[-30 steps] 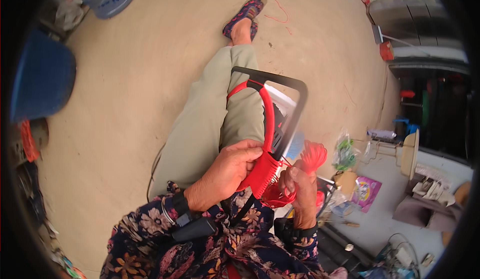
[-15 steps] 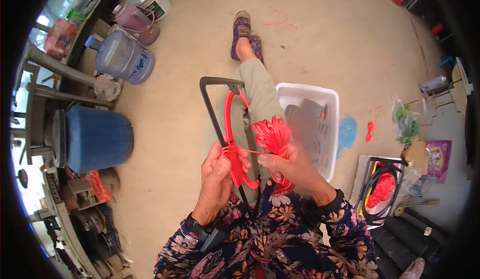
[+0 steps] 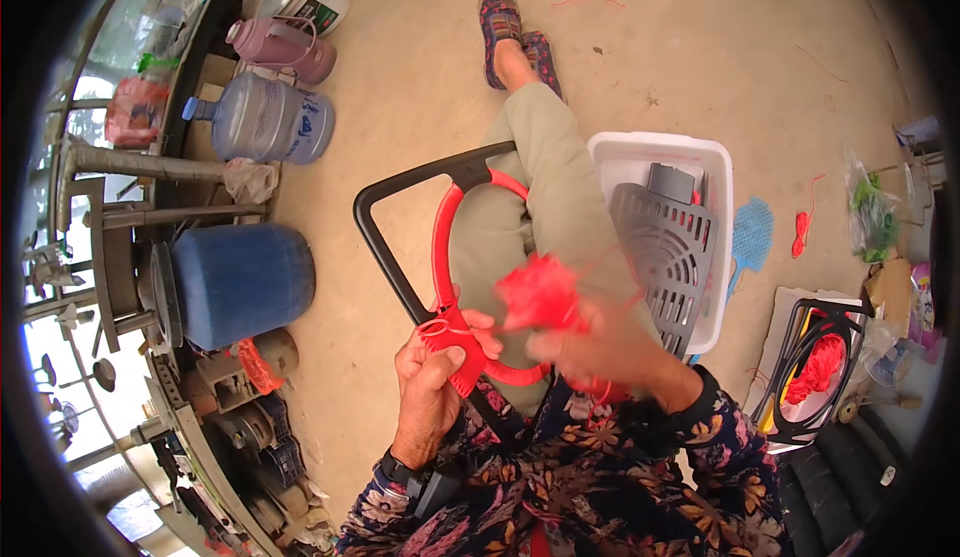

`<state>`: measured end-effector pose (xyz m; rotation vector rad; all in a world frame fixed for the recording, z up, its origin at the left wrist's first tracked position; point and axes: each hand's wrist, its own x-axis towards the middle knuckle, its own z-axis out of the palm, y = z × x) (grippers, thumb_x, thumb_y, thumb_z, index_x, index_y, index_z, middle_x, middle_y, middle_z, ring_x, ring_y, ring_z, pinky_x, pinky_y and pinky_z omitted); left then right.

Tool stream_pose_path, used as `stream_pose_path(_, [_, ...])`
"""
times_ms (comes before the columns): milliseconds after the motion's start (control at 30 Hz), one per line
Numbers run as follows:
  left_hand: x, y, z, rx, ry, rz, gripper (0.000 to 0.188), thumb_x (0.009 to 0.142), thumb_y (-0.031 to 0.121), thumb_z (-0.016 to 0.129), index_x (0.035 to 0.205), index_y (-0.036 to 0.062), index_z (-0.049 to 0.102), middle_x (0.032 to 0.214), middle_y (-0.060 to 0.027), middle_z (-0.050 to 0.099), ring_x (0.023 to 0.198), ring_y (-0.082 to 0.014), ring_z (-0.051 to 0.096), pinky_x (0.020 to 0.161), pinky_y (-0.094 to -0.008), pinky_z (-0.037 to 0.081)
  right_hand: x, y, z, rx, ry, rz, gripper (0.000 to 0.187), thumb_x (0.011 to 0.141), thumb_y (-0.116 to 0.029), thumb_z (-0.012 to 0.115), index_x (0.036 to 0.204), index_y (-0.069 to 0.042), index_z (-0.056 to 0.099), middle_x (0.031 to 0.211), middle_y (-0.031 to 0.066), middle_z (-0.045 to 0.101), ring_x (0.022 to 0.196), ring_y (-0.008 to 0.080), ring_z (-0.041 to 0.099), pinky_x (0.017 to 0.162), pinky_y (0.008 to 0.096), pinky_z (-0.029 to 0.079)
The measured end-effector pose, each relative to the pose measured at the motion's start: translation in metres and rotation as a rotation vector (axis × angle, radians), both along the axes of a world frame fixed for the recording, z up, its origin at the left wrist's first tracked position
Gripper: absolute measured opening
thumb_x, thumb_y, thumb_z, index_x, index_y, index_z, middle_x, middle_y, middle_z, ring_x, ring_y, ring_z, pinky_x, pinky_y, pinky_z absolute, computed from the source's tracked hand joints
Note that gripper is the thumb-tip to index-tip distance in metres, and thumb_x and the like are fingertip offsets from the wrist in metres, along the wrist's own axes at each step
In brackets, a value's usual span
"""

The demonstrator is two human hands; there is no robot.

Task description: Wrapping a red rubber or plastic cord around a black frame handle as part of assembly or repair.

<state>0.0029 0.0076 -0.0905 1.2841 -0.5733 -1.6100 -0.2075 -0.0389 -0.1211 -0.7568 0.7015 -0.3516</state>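
A black frame (image 3: 382, 242) with an inner ring (image 3: 441, 247) wrapped in red cord rests across my lap. My left hand (image 3: 425, 375) is closed on the frame where a wide red cord wrapping (image 3: 452, 355) joins the ring to the outer bar, the thumb pressing on it. Loops of cord lie over the top of that wrapping. Just right of it, my right hand (image 3: 625, 357), smeared by motion, grips a hank of red cord (image 3: 540, 295), also blurred. The cord's run between the two hands is hard to make out.
At my right stands a white basket (image 3: 712, 327) holding grey slotted plates (image 3: 665, 247). Beyond it lie a blue mesh paddle (image 3: 752, 237), a small red cord bundle (image 3: 800, 232) and another black frame (image 3: 785, 377). On the left are a blue drum (image 3: 245, 282) and a water jug (image 3: 270, 122).
The black frame has tilted, its upper corner swinging left and the ring showing more openly. My right hand and the cord hank have gone into fast motion. The whole view has shifted.
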Motion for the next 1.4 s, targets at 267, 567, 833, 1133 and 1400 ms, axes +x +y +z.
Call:
stream_pose_path(267, [-0.001, -0.003, 0.004, 0.073, -0.074, 0.052, 0.067, 0.074, 0.011, 0.054, 0.132, -0.0122, 0.03, 0.106, -0.0212, 0.059, 0.086, -0.0284, 0.064, 0.082, -0.0374, 0.052, 0.038, -0.042, -0.017, -0.459, 0.138, -0.31, 0.022, 0.085, -0.013, 0.062, 0.103, -0.001, 0.061, 0.068, -0.0016, 0.058, 0.061, 0.0022, 0.049, 0.054, 0.0216, 0.041])
stream_pose_path(567, [0.008, 0.003, -0.003, 0.1, -0.054, 0.06, 0.041, 0.074, 0.012, 0.055, 0.106, -0.0125, 0.05, 0.092, -0.0237, 0.063, 0.088, -0.0306, 0.064, 0.084, -0.0393, 0.052, 0.068, -0.055, -0.013, -0.391, -0.211, 0.018, 0.015, 0.081, 0.001, 0.056, 0.096, 0.0, 0.061, 0.06, 0.0021, 0.06, 0.052, 0.0078, 0.058, 0.053, 0.0231, 0.047])
stream_pose_path(833, [0.013, 0.004, -0.006, 0.069, 0.04, 0.022, 0.063, 0.076, -0.001, 0.049, 0.135, -0.0089, 0.03, 0.107, -0.0227, 0.06, 0.093, -0.0293, 0.063, 0.088, -0.0399, 0.05, 0.063, -0.051, -0.016, -0.247, -0.159, 0.003, 0.013, 0.084, -0.008, 0.063, 0.096, -0.003, 0.064, 0.066, -0.0034, 0.058, 0.054, 0.0036, 0.049, 0.05, 0.0208, 0.038])
stream_pose_path(1133, [0.005, 0.001, -0.006, 0.084, -0.064, 0.047, 0.045, 0.077, 0.013, 0.055, 0.112, -0.0131, 0.049, 0.093, -0.0226, 0.064, 0.088, -0.0284, 0.064, 0.083, -0.0364, 0.053, 0.074, -0.045, -0.034, -0.268, -0.115, -0.149, 0.013, 0.082, -0.01, 0.064, 0.091, -0.001, 0.061, 0.069, 0.0034, 0.065, 0.059, 0.0085, 0.06, 0.056, 0.0246, 0.048])
stream_pose_path(1400, [0.01, 0.004, -0.008, 0.053, 0.002, 0.032, 0.057, 0.078, -0.002, 0.047, 0.133, -0.0081, 0.034, 0.109, -0.0211, 0.06, 0.093, -0.0287, 0.064, 0.086, -0.0394, 0.051, 0.067, -0.062, -0.022, -0.636, -0.012, -0.062, 0.02, 0.077, -0.012, 0.069, 0.092, -0.001, 0.062, 0.069, 0.0082, 0.063, 0.059, 0.0175, 0.06, 0.057, 0.0292, 0.047])
